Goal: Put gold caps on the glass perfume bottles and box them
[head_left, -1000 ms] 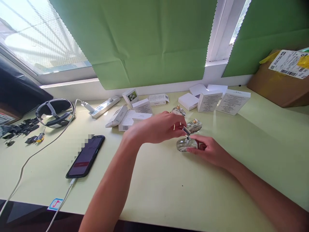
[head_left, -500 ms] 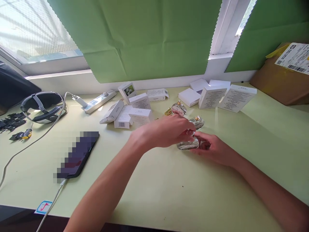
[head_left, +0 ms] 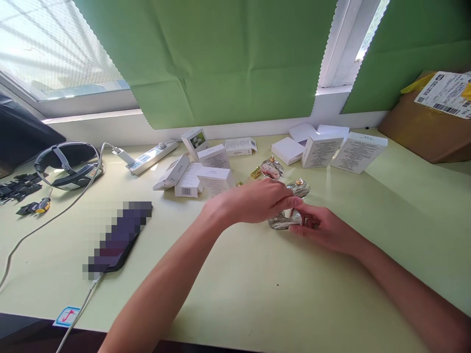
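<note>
A small packing or workroom by a window: a pale green table (head_left: 257, 294) carries white product boxes (head_left: 358, 152), perfume bottles (head_left: 271, 168), a power strip (head_left: 149, 156) and a labelled shipping carton (head_left: 423, 127).

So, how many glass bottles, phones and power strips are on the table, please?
Glass bottles: 3
Phones: 1
Power strips: 1
Total: 5

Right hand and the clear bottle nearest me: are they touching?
Touching. The head view shows the right hand curled against the right side of the clear bottle with no gap, while the left hand pinches its top.
</note>
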`<action>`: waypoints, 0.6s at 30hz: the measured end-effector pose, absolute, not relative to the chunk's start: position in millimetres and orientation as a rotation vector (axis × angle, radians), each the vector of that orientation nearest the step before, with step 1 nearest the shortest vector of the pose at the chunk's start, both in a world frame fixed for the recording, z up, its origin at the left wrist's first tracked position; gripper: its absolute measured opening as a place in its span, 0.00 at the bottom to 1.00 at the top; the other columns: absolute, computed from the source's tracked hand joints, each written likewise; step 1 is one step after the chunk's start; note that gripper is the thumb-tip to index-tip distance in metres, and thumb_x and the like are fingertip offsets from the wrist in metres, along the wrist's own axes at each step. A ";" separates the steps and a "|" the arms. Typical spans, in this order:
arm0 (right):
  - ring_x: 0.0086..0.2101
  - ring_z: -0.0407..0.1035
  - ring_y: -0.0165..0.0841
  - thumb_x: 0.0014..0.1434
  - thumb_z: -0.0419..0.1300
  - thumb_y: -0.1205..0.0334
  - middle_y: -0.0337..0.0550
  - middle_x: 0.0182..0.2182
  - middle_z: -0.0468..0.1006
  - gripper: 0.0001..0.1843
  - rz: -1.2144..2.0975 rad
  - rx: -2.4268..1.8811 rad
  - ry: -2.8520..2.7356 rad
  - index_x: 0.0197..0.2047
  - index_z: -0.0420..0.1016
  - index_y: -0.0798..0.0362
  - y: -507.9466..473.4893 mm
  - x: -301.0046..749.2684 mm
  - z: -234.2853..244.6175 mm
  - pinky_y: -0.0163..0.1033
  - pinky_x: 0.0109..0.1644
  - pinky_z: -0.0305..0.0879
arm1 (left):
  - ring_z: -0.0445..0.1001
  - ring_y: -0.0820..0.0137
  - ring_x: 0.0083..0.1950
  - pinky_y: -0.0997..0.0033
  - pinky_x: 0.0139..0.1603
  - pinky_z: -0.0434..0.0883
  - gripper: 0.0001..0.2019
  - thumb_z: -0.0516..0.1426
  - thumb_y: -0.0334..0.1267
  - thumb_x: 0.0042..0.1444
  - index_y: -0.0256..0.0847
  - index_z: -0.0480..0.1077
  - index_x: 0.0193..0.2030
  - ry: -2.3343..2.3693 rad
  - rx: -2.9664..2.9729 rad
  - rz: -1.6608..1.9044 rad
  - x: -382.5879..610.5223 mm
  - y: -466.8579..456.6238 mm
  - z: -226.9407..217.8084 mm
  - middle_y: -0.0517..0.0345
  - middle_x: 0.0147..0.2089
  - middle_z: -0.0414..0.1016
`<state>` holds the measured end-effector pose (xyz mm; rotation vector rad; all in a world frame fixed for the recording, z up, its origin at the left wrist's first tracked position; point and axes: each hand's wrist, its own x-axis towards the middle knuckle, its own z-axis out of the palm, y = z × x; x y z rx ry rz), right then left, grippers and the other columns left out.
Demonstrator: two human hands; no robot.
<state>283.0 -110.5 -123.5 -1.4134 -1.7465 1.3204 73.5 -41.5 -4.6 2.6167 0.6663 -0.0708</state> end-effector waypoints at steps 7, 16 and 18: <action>0.23 0.53 0.26 0.58 0.61 0.43 0.31 0.24 0.56 0.25 1.321 -1.419 -1.749 0.53 0.72 0.48 -110.8 282.1 -123.2 0.34 0.24 0.49 | 0.69 0.70 0.35 0.69 0.35 0.60 0.23 0.38 0.48 0.70 0.42 0.68 0.34 0.701 2.541 -0.089 74.2 -41.7 -5.8 0.57 0.30 0.71; 0.23 0.52 0.26 0.59 0.61 0.43 0.31 0.23 0.56 0.28 1.326 -1.410 -1.756 0.58 0.71 0.48 -110.7 282.1 -122.9 0.34 0.24 0.49 | 0.59 0.73 0.26 0.70 0.28 0.57 0.21 0.41 0.46 0.69 0.41 0.64 0.29 0.695 2.468 -0.079 74.2 -39.9 -5.4 0.61 0.24 0.62; 0.23 0.53 0.26 0.59 0.61 0.43 0.31 0.23 0.56 0.29 1.326 -1.411 -1.750 0.59 0.70 0.48 -110.9 282.0 -122.6 0.34 0.25 0.50 | 0.60 0.73 0.27 0.71 0.29 0.57 0.22 0.41 0.46 0.70 0.41 0.66 0.30 0.685 2.467 -0.082 73.7 -38.8 -6.3 0.61 0.25 0.63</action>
